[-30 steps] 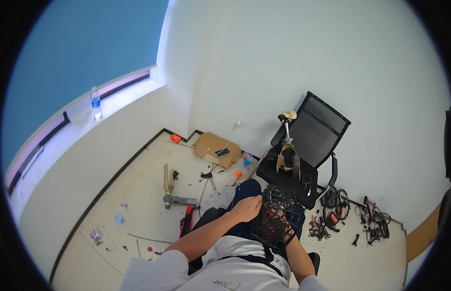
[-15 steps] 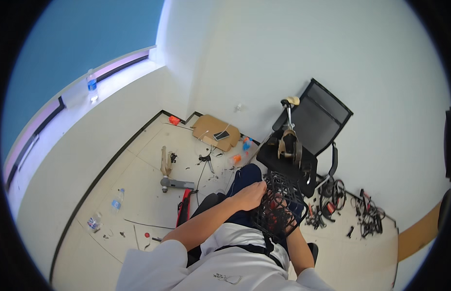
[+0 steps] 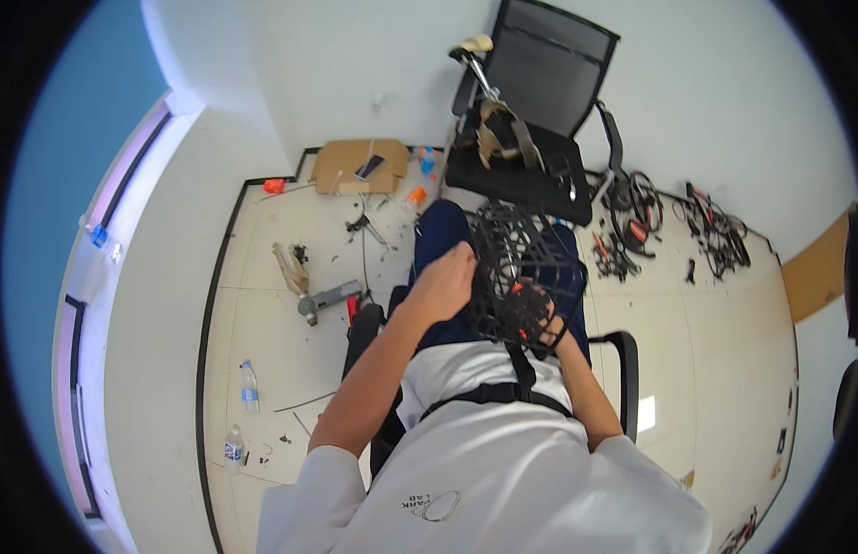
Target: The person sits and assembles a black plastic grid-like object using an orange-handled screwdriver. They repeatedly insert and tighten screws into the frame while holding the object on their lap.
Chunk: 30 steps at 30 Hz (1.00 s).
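Observation:
A black plastic lattice basket (image 3: 558, 268) rests tilted over my thighs. Beside its left wall, my left hand (image 3: 446, 284) is closed with the fingers curled at the basket's edge. My right hand (image 3: 555, 328) grips the lower right side of the basket and is partly covered by the lattice. Through the openings I see a red and black part (image 3: 523, 309) near the right fingers, its kind unclear.
Ahead stands a black office chair (image 3: 549, 74) with a metal bicycle-like part (image 3: 503, 129) on its seat. Flattened cardboard (image 3: 341, 157), a grey metal frame piece (image 3: 332, 295) and bottles (image 3: 250, 388) lie at left. Heaps of dark parts (image 3: 720, 231) lie at right.
My view has turned, so the basket and chair appear higher and a little to the left. Both hands remain at the basket.

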### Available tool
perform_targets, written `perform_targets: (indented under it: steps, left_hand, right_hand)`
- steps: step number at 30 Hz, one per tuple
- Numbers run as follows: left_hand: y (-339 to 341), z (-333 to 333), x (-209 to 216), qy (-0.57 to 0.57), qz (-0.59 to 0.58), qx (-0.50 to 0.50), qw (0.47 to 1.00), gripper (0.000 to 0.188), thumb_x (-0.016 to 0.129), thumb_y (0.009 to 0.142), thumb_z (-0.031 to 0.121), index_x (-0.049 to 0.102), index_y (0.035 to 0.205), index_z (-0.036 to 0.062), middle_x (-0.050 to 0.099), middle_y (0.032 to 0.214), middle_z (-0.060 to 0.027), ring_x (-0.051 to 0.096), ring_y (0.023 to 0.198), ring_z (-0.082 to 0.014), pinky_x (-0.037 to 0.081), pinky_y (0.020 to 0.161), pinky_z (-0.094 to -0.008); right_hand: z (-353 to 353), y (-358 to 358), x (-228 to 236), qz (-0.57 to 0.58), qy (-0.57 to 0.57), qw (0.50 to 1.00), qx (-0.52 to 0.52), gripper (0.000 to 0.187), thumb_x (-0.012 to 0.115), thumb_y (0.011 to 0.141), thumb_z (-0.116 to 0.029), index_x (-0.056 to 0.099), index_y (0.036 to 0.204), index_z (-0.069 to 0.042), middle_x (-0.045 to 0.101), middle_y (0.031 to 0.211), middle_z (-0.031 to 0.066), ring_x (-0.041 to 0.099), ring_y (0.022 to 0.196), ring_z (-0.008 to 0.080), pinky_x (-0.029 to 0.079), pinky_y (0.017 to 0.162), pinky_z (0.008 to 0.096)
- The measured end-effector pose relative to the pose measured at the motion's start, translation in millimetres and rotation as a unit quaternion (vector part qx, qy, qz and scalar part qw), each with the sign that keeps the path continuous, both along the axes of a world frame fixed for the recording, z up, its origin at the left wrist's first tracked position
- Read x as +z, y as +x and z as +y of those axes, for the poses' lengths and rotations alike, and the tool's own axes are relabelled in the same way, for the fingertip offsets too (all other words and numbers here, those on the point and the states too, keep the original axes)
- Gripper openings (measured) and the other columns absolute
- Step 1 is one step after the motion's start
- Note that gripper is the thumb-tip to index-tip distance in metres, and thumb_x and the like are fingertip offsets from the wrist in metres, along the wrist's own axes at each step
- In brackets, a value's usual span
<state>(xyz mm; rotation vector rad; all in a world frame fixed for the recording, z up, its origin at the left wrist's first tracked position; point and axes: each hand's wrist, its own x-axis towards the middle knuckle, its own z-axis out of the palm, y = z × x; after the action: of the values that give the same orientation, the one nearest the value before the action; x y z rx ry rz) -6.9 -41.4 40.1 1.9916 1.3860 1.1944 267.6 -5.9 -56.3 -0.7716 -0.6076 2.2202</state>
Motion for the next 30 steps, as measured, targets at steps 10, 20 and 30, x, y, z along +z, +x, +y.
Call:
perform_targets:
  steps: [10, 20, 30]
  left_hand:
    - [-3.0, 6.2, 8.1, -0.041, -0.013, -0.041, 0.998, 0.01, 0.046, 0.097, 0.011, 0.047, 0.098, 0.0013, 0.056, 0.093, -0.0198, 0.055, 0.089, -0.0417, 0.045, 0.077, -0.0427]
    - [-0.7, 13.2, 3.8, -0.07, 0.003, -0.034, 0.997, 0.01, 0.045, 0.097, 0.01, 0.049, 0.1, 0.0007, 0.057, 0.092, -0.0199, 0.056, 0.086, -0.04, 0.046, 0.077, -0.0406]
    - [-4.9, 10.5, -11.2, -0.038, -0.068, -0.041, 0.996, 0.03, 0.036, 0.092, 0.005, 0.051, 0.116, -0.0005, 0.062, 0.093, -0.0106, 0.057, 0.087, -0.0178, 0.044, 0.08, -0.03]
  right_hand:
    - [-10.3, 20.8, 63.0, -0.287, 0.409, 0.866, 0.037, 0.053, 0.069, 0.087, -0.011, 0.041, 0.131, -0.005, 0.06, 0.115, 0.0047, 0.058, 0.102, 0.0137, 0.049, 0.088, 0.0301]
    - [8.2, 56.8, 161.1, -0.407, 0.348, 0.833, 0.14, 0.019, 0.066, 0.084, -0.007, 0.062, 0.102, -0.003, 0.069, 0.082, 0.0012, 0.054, 0.052, 0.0049, 0.041, 0.04, 0.0194]
    - [21.2, 39.4, 139.4, -0.334, 0.461, 0.812, 0.129, 0.027, 0.067, 0.073, -0.001, 0.066, 0.1, 0.002, 0.069, 0.078, 0.0014, 0.057, 0.066, 0.0068, 0.045, 0.06, 0.0229]
